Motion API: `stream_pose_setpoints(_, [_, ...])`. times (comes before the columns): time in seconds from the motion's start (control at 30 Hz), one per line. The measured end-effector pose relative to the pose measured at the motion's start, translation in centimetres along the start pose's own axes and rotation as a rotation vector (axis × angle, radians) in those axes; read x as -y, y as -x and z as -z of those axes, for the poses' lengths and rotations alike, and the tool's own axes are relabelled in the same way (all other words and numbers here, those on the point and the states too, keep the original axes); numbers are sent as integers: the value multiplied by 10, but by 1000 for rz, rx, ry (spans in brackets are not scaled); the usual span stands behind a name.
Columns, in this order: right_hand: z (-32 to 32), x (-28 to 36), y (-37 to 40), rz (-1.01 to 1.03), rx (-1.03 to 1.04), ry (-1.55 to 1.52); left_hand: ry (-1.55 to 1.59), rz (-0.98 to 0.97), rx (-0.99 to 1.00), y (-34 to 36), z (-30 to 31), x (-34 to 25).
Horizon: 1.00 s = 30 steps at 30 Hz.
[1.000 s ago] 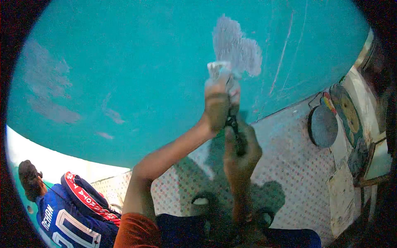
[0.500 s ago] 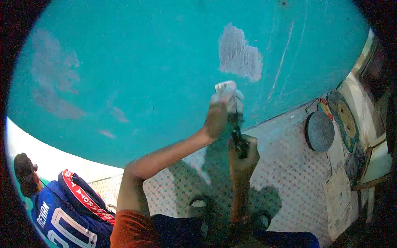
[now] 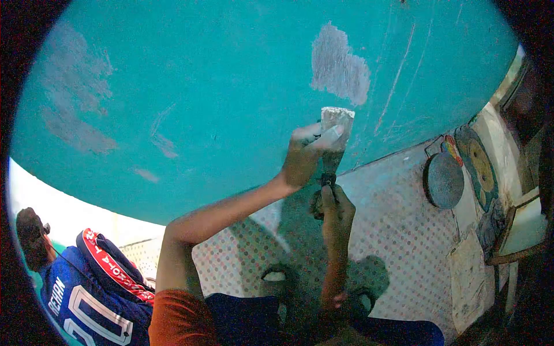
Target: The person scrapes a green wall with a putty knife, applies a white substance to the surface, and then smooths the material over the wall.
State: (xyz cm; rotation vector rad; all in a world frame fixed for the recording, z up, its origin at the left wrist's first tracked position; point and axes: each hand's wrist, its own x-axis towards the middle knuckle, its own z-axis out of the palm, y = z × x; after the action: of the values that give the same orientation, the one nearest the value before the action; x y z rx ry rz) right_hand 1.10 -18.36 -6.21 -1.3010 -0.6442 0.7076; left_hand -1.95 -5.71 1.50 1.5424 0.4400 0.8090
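A putty knife (image 3: 334,138) stands blade up in front of the teal wall (image 3: 219,86), with pale paste along its top edge. My right hand (image 3: 336,210) is closed round its dark handle. My left hand (image 3: 309,151) is at the blade's left side, with whitish fingertips laid on the blade; whether it holds anything else is hidden. Just above the blade is a grey-white patch (image 3: 340,66) on the wall. A larger faded patch (image 3: 75,86) lies at the wall's left.
At the lower left is a person in a blue shirt (image 3: 86,300) with a red-and-navy strap. A round grey disc (image 3: 444,180) stands at the right by a patterned oval object (image 3: 478,164). Below is the dotted tile floor (image 3: 398,248).
The knife has turned so its blade face shows more plainly and its edge points up. My left fingers have shifted from over the blade's top to its side. The view has shifted slightly.
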Motion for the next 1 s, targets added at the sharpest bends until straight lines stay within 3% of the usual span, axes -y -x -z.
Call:
stream_pose_setpoints(0.17, [2,1,-2,6,31,-25,-116,-37,-7,-3,4,6])
stream_pose_setpoints(0.23, [-2,-7,-6,119,-41,-2,-210,-268,-52,-3,1,10])
stream_pose_setpoints(0.4, [-7,5,-1,94,-197,-165,-321,-237,-28,-4,13,11])
stream_pose_setpoints(0.43, [-7,6,2,93,-202,-186,-384,-327,-6,-6,17,17])
stream_pose_setpoints(0.5, [-5,5,2,101,-197,-173,-268,-236,55,-14,20,18])
stream_pose_setpoints(0.57, [0,3,-1,110,-179,-102,91,134,130,-24,22,13])
stream_pose_setpoints(0.67, [-3,9,-6,197,-218,13,31,78,170,-36,18,15])
stream_pose_setpoints(0.77, [-13,30,-11,344,-299,154,469,249,106,-41,8,5])
stream_pose_setpoints(0.87, [-15,28,-20,546,-304,282,618,282,162,-46,7,3])
stream_pose_setpoints(1.0, [-16,42,-12,371,-238,276,460,279,-21,-37,-5,-1])
